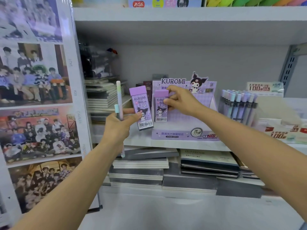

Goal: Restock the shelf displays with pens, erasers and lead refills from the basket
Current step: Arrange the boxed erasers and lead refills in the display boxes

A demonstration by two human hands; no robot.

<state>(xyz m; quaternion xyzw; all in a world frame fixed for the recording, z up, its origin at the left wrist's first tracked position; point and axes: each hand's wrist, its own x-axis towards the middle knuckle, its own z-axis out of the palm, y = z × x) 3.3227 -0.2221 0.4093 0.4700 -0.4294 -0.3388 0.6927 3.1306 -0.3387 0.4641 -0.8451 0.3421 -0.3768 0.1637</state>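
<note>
Hands [116, 127] [181, 102], glossy rectangular refill boxes [142, 105] [160, 112]

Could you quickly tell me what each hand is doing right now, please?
Left hand: grips a Kuromi lead refill case and pastel pens.
Right hand: pinches a second Kuromi lead refill case at the display box.

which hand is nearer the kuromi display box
Right. The right hand is at the Kuromi display box, pinching a refill case; the left hand, holding another case, is left of it.
</note>
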